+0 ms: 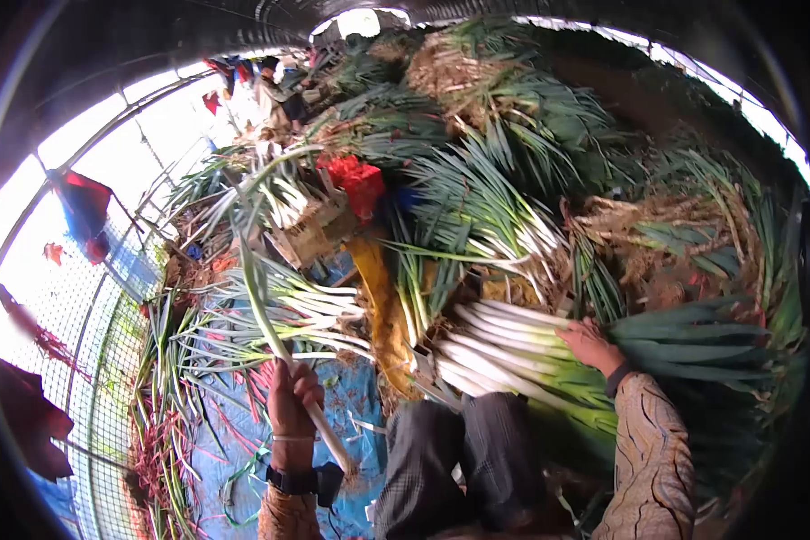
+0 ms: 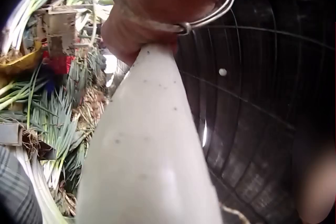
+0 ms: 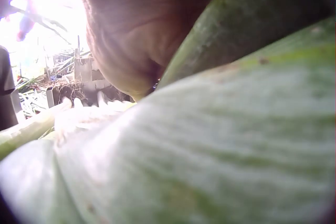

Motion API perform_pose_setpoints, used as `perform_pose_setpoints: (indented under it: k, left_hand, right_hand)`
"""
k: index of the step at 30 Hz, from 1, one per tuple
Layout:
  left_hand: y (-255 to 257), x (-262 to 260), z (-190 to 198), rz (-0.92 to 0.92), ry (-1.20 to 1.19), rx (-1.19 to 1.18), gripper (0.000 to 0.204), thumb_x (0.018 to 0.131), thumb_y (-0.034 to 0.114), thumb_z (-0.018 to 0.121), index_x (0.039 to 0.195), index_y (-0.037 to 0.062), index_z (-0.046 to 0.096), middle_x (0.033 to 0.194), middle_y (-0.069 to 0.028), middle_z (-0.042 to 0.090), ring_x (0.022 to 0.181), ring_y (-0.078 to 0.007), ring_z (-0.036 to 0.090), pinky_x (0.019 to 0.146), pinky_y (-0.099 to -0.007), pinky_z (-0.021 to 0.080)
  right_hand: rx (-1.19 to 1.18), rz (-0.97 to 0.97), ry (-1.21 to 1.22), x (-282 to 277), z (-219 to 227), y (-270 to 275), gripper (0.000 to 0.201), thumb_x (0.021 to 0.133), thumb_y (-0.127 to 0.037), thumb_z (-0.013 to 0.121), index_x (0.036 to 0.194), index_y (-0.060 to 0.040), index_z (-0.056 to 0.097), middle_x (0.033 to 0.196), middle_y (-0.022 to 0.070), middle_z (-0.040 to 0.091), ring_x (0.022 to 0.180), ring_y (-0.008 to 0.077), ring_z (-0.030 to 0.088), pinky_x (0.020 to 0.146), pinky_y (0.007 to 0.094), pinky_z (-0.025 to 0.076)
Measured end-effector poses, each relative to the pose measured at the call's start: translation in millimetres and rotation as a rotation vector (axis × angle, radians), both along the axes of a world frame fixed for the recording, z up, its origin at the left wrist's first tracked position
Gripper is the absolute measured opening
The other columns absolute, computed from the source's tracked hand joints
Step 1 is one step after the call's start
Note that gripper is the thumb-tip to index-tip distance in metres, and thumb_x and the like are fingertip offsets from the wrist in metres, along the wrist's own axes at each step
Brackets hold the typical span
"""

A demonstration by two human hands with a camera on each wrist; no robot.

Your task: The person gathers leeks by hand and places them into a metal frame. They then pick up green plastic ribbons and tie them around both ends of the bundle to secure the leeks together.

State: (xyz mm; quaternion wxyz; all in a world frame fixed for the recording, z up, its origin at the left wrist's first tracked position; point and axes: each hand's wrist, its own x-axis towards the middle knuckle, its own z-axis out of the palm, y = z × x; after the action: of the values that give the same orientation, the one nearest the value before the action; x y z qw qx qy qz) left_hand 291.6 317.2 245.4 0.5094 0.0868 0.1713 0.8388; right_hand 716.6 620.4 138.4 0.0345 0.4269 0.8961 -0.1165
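Note:
A long leek (image 1: 263,310) is gripped around its pale stem by my left hand (image 1: 294,409), with its roots pointing down over the blue sheet and its leaves up. In the left wrist view the white stem (image 2: 149,145) runs from under the hand (image 2: 157,8) toward the camera. My right hand (image 1: 592,347) rests on top of a pile of thick leeks (image 1: 513,346) beside my knees, fingers spread over the stems. In the right wrist view the palm (image 3: 147,35) lies against broad green leaves (image 3: 236,129); its fingertips are hidden there.
A blue sheet (image 1: 346,396) lies to the left with more leeks (image 1: 306,306) on it. Ahead are a cardboard box (image 1: 310,232), a red bag (image 1: 355,184), yellow cloth (image 1: 378,297) and leek heaps (image 1: 490,198). A person (image 1: 274,99) is at the far left; mesh fencing (image 1: 90,333) stands nearer.

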Motion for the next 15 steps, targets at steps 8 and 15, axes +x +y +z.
perform_pose_setpoints:
  k: [8, 15]
  left_hand:
    - [116.8, 84.1, 76.5, 0.018, 0.961, -0.101, 0.042, 0.1, 0.024, 0.044, 0.139, 0.011, 0.037, 0.068, 0.0041, 0.041, 0.05, -0.002, 0.034, 0.041, -0.0182, 0.028]
    - [240.1, 130.3, -0.8, 0.287, 1.969, 0.411, 0.043, 0.086, 0.014, 0.063, 0.128, 0.0121, 0.054, 0.1, -0.0098, 0.064, 0.092, -0.0227, 0.061, 0.081, -0.035, 0.049]
  right_hand:
    - [-0.108, -0.055, 0.02, -0.4, 7.8, -5.2, 0.042, 0.093, -0.011, 0.036, 0.132, -0.0161, 0.049, 0.13, 0.0192, 0.045, 0.127, 0.0476, 0.034, 0.108, 0.0489, 0.028]
    - [0.06, 0.047, 0.12, 0.3, -3.2, -1.3, 0.037, 0.089, -0.009, 0.041, 0.123, -0.0129, 0.057, 0.115, 0.0142, 0.053, 0.108, 0.0409, 0.047, 0.092, 0.0491, 0.039]
